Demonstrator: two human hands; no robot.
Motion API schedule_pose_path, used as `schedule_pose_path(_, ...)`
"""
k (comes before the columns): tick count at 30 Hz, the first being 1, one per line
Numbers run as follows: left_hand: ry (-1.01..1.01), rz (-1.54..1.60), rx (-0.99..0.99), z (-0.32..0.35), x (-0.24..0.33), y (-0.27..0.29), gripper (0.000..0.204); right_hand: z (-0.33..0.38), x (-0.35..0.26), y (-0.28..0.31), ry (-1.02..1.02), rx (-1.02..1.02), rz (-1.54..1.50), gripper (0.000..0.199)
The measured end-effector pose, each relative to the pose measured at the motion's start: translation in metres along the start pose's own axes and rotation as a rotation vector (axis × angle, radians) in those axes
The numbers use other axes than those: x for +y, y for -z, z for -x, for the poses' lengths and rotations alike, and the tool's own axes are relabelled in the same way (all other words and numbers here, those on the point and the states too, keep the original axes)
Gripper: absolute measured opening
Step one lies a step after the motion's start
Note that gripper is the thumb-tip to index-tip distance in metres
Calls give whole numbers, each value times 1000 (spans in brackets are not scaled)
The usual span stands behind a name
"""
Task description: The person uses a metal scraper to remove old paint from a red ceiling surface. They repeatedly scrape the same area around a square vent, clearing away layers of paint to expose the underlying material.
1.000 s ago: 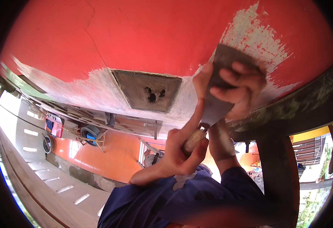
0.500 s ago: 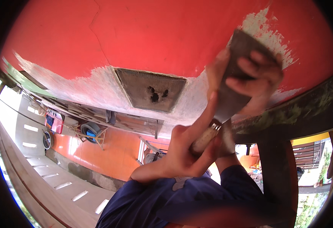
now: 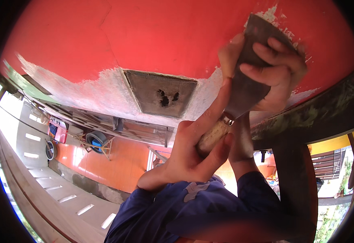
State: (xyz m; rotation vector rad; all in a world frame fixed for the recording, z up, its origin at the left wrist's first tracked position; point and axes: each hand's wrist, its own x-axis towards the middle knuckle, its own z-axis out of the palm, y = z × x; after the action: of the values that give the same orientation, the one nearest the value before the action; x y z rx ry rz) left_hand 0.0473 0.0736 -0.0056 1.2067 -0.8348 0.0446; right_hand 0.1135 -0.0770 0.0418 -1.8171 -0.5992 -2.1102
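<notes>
While left hand [image 3: 187, 156] wraps scraper handle [image 3: 212, 139], right fingers [image 3: 264, 75] over blade [image 3: 245, 94]

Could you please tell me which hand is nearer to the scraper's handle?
The left hand: it is wrapped around the handle, while the right hand is farther up, on the blade.

This looks like the half-open porch or side yard of a home. A red painted wall [image 3: 165, 36] surrounds the mesh vent [image 3: 144, 91]. In view below and left of the vent are glossy orange tiles [image 3: 122, 172], 2 round tubs [image 3: 97, 135] and a pale slotted wall [image 3: 75, 189]; right of it, daylit greenery [image 3: 332, 216].
</notes>
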Motion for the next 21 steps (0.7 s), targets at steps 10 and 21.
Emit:
schedule_pose_path(10,4,-3,2,-4,3,-3,74,-2,5,-8,34,101,35,30)
schedule_pose_path(21,22,-43,-20,-2,-1,-4,76,-6,4,-8,14,95,22,32)
